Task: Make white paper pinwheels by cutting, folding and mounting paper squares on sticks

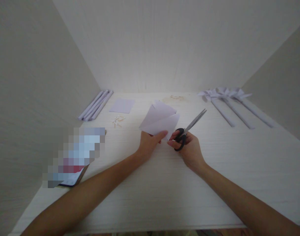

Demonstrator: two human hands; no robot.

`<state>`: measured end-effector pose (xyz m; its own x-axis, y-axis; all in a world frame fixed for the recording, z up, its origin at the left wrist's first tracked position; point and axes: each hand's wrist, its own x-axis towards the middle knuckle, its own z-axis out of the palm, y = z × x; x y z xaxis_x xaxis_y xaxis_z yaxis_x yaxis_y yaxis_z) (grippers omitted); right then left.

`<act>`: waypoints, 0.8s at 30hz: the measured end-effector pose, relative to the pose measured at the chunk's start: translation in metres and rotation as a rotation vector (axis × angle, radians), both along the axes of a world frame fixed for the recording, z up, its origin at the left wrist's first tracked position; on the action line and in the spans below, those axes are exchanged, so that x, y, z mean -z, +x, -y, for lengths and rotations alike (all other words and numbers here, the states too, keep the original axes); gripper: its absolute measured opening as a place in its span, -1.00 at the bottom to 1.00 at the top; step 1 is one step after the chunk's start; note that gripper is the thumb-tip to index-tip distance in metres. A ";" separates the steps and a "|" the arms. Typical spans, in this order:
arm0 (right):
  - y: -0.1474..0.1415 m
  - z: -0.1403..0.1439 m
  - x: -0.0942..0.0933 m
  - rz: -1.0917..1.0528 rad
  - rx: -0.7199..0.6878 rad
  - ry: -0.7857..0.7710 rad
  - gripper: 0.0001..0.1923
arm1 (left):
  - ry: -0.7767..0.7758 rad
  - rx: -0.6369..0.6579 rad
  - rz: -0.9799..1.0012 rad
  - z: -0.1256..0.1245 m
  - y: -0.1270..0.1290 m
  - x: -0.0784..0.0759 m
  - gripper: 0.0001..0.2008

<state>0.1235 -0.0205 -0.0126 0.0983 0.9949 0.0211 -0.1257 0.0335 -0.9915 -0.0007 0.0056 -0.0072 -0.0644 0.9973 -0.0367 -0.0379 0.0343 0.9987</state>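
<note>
At the centre of the frame a folded white paper sheet (160,120) is pinched at its lower corner by the left hand (150,144); light and floppy, it is probably best gripped near the folds. Black-handled scissors (186,131), blades shut, are gripped by the right hand (189,149).

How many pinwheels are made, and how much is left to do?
Three pinwheels lie finished at the far right. The left hand holds a folded paper with cuts in it; the right hand holds scissors. Rolled sticks, a flat sheet and small pins wait unused.
</note>
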 end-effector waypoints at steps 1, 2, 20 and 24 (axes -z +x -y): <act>0.000 0.000 0.001 -0.010 0.004 0.003 -0.75 | -0.004 0.003 -0.002 0.000 0.000 0.000 -0.76; 0.000 0.000 0.001 -0.021 0.008 0.002 -0.74 | -0.008 0.006 -0.003 0.000 0.000 0.000 -0.76; 0.001 -0.001 0.002 -0.143 -0.011 -0.074 -0.71 | 0.024 0.078 0.041 0.004 0.000 -0.002 -0.78; 0.001 -0.003 0.001 -0.184 -0.037 -0.074 -0.76 | 0.018 0.088 0.048 0.004 0.000 0.000 -0.79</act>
